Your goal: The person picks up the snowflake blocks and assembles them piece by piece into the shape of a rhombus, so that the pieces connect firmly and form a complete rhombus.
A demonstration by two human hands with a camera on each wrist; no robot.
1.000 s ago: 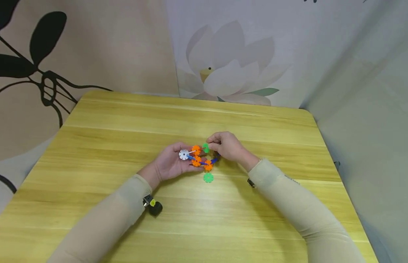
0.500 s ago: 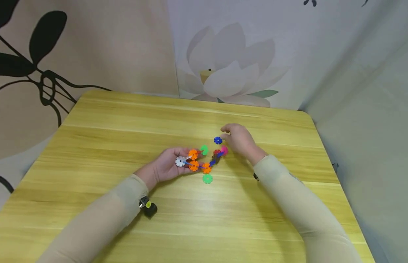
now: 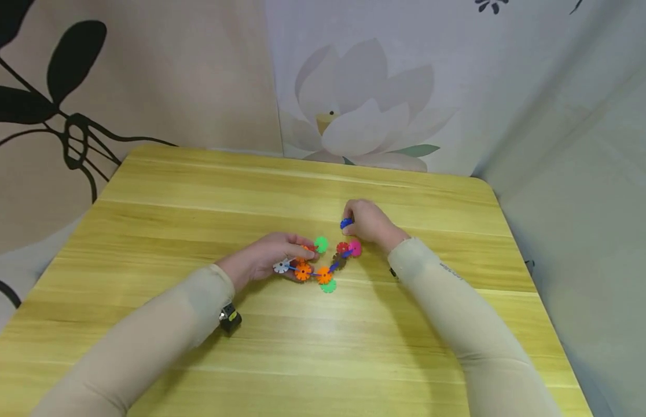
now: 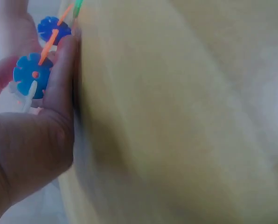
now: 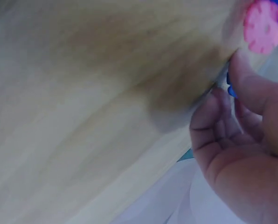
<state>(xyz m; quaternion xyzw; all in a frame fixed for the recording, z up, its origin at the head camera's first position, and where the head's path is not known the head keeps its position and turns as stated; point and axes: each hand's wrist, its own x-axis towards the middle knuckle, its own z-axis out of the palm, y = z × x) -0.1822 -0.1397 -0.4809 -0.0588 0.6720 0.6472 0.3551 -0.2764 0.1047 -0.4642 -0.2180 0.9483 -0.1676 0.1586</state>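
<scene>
My left hand (image 3: pixel 265 255) grips a curved chain of interlocked snowflake discs, thumb on top and fingers beneath. The chain runs from a white disc (image 3: pixel 281 266) through orange discs (image 3: pixel 303 271) and a brown one to a red disc (image 3: pixel 342 248) and a pink disc (image 3: pixel 355 248); a green disc (image 3: pixel 320 244) tops its other branch. Close up in the left wrist view, a light blue disc (image 4: pixel 27 72) lies against the palm. Beyond the pink end, my right hand (image 3: pixel 372 221) pinches a loose blue disc (image 3: pixel 346 223) between thumb and fingers, mostly hidden in the right wrist view.
A light green disc (image 3: pixel 329 286) lies on the wooden table (image 3: pixel 312 359) under the chain's near edge. Curtains with printed flowers and leaves (image 3: pixel 375 110) stand behind the table. A black wrist camera (image 3: pixel 230 320) hangs at the left cuff.
The right hand came away from the green disc at the chain, moved up and back, and took hold of the blue disc on the table. The left hand's thumb has closed over the chain.
</scene>
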